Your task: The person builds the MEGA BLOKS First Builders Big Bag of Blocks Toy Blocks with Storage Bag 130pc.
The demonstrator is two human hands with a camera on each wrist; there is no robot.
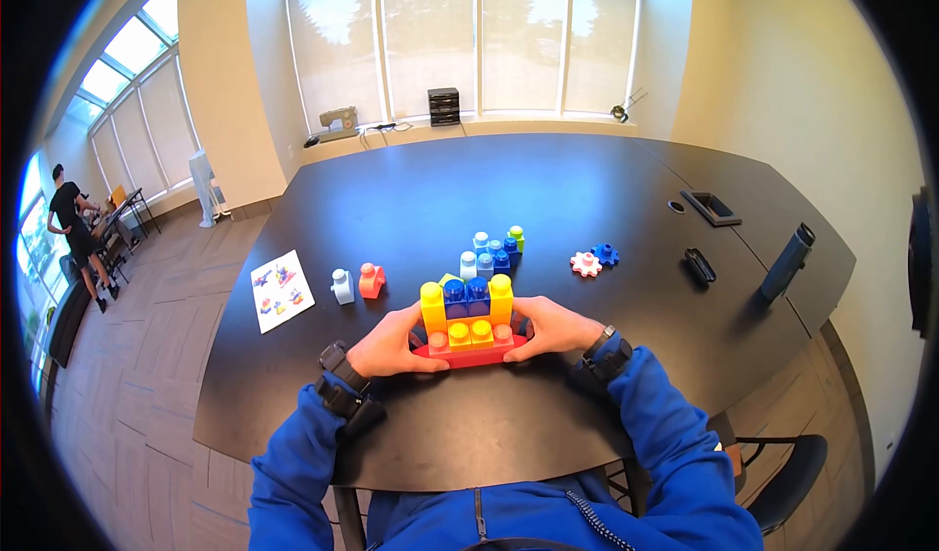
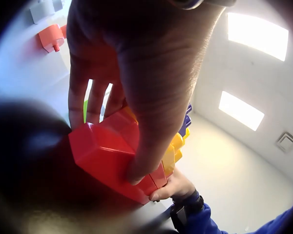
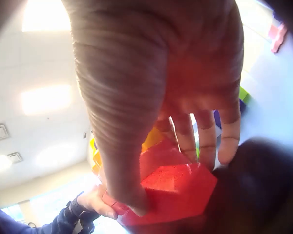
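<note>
A toy building-block structure has a long red base (image 1: 474,356), with yellow and translucent red blocks low down. Blue blocks (image 1: 468,300) stand higher in its middle, flanked by tall yellow blocks (image 1: 433,311). My left hand (image 1: 387,345) grips the left end, its thumb across the front of the base and its fingers behind. At the opposite end, my right hand (image 1: 556,329) holds it the same way. Both wrist views show a thumb pressed along the red base (image 2: 105,156), close over the dark tabletop.
Beyond the structure stand light blue, blue and green blocks (image 1: 484,264). A pale blue block (image 1: 342,287), a coral block (image 1: 372,281) and a picture sheet (image 1: 284,293) lie left. To the right are pink (image 1: 586,264) and blue gears (image 1: 606,255), a black case (image 1: 698,267) and a bottle (image 1: 788,261).
</note>
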